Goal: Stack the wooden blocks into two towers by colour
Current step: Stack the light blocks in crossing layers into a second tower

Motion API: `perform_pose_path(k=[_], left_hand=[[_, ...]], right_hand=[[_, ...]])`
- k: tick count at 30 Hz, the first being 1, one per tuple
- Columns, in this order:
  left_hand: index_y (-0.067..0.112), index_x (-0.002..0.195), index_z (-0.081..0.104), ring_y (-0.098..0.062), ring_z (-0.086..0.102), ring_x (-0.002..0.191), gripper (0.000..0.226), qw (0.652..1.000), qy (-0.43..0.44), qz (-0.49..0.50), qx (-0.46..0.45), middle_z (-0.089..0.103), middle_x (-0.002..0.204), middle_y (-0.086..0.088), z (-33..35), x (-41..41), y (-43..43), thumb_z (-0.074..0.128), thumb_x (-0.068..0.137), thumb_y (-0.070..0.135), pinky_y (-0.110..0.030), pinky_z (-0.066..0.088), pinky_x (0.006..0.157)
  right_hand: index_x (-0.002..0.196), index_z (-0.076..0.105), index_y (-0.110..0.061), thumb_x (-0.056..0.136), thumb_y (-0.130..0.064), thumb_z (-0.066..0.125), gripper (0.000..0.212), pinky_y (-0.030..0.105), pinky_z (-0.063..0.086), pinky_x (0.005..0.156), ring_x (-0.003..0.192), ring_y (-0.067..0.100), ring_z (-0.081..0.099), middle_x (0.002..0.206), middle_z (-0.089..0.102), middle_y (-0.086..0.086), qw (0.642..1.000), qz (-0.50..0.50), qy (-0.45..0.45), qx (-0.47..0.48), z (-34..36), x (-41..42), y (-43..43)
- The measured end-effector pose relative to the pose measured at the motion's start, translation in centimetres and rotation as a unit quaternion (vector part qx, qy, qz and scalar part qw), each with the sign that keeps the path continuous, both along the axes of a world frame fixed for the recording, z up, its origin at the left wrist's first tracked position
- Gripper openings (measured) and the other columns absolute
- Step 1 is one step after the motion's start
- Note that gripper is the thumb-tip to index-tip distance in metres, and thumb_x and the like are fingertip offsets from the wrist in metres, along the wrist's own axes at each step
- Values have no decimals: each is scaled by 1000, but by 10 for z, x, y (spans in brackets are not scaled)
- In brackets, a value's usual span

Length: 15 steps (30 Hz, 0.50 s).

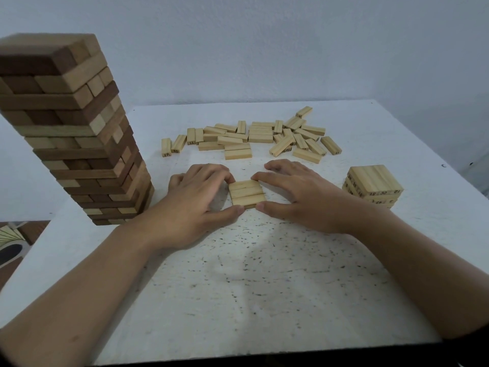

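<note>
Three pale wooden blocks [246,194] lie side by side as a flat square in the middle of the white table [264,274]. My left hand [193,205] grips the set from the left, thumb at the near edge and fingers at the far corner. My right hand [299,194] holds it from the right in the same way. A tall tower of brown and tan blocks [76,133] stands at the left. A short stack of pale numbered blocks [373,185] stands at the right.
Several loose pale blocks [254,139] lie scattered across the far half of the table. The table's left edge is close beside the tall tower, with floor and a patterned mat [10,242] below. A plain wall rises behind.
</note>
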State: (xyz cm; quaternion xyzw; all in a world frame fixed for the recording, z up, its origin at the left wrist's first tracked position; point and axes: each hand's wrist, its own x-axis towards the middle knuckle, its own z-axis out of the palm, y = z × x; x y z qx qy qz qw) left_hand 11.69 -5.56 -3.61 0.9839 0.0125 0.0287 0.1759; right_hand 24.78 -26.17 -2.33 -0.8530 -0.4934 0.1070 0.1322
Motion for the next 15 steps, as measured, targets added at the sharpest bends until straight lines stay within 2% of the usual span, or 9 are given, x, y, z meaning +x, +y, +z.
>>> perform_pose_path(k=[3,8,12,15], left_hand=[[36,123,43,3,26,129,59,1000,-5,1,-3,37,131,24,0,0,-1,30,85,80,-31,19,103],[37,119,44,2,30,122,56,1000,-16,4,2,39,122,24,2,0,-5,29,86,79,-31,21,101],[37,122,47,6,32,114,57,999,-41,19,-18,40,116,25,5,0,-8,31,85,77,-30,24,99],[35,123,49,8,34,115,57,995,-80,27,-49,42,112,25,12,0,-10,35,84,75,-32,29,98]], right_hand=[[155,28,-38,101,-57,42,59,35,15,119,150,12,12,165,17,-3,1000,10,1,-16,2,-2,-1],[156,25,-36,103,-57,38,58,37,14,121,151,13,10,166,15,-2,999,20,-5,-30,1,0,-2],[151,36,-27,103,-51,42,54,36,17,122,150,9,9,154,35,-8,999,25,8,24,1,0,-2],[145,44,-21,102,-48,44,51,27,19,116,143,11,20,140,47,-8,996,26,-30,74,9,-1,-4]])
